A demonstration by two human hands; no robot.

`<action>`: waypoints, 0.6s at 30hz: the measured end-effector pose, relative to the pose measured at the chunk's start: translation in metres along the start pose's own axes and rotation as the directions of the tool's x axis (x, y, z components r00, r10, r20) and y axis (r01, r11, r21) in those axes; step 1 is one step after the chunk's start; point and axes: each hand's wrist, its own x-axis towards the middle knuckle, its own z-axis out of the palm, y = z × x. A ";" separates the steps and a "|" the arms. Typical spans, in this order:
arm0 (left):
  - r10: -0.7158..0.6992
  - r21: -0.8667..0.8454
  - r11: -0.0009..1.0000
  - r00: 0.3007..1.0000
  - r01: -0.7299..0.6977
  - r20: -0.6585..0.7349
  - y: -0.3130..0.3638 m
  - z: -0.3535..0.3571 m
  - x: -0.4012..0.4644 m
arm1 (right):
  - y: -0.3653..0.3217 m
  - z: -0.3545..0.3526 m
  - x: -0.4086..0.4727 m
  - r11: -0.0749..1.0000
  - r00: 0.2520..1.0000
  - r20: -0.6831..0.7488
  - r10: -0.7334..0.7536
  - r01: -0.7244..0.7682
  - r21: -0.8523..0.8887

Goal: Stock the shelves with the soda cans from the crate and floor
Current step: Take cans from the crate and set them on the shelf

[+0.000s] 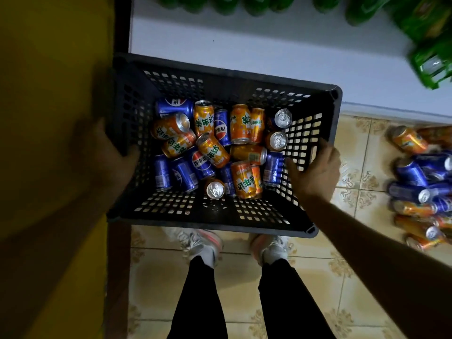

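A black perforated crate [171, 214] sits in front of my feet, with its far end over the white shelf [269, 45]. Inside it lie several orange soda cans [212, 150] and blue soda cans [184, 174], jumbled on their sides and upright. My left hand [107, 152] grips the crate's left rim. On the right wall, my right hand [315, 170] holds on with its thumb inside and its fingers over the rim. More orange and blue cans [415, 177] lie loose on the tiled floor at the right.
Green bottles [244, 3] line the back of the white shelf, and green packs [430, 64] sit at its right end. A yellow panel [49, 94] and a dark post stand to the left. My shoes [208, 245] are on the tiles under the crate's near edge.
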 end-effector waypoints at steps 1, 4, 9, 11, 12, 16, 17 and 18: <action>0.090 0.037 0.995 0.996 -0.090 0.003 0.009 0.000 -0.016 | -0.005 0.002 -0.009 0.997 0.998 0.014 -0.062 0.062 -0.036; 0.376 0.074 0.916 0.909 -0.394 0.179 0.039 0.017 -0.055 | -0.016 0.017 -0.026 0.999 0.948 0.316 -0.047 0.050 -0.003; 0.564 -0.069 0.764 0.612 -0.641 0.554 0.075 0.112 -0.067 | -0.005 0.083 -0.023 0.988 0.787 0.602 0.132 -0.150 -0.021; 0.496 -0.111 0.828 0.626 -0.549 0.602 0.087 0.161 -0.066 | 0.009 0.112 -0.017 0.971 0.755 0.617 0.222 -0.228 -0.070; 0.441 -0.137 0.880 0.672 -0.456 0.595 0.093 0.184 -0.066 | 0.017 0.126 -0.015 0.962 0.738 0.622 0.261 -0.253 -0.103; 0.281 -0.130 0.959 0.817 -0.250 0.503 0.096 0.254 -0.070 | 0.034 0.173 -0.019 0.955 0.723 0.624 0.297 -0.221 -0.198; 0.250 -0.145 0.968 0.834 -0.204 0.492 0.095 0.260 -0.072 | 0.035 0.180 -0.021 0.956 0.730 0.618 0.293 -0.220 -0.193; 0.230 -0.164 0.971 0.847 -0.171 0.480 0.094 0.264 -0.074 | 0.036 0.185 -0.022 0.956 0.738 0.607 0.293 -0.234 -0.177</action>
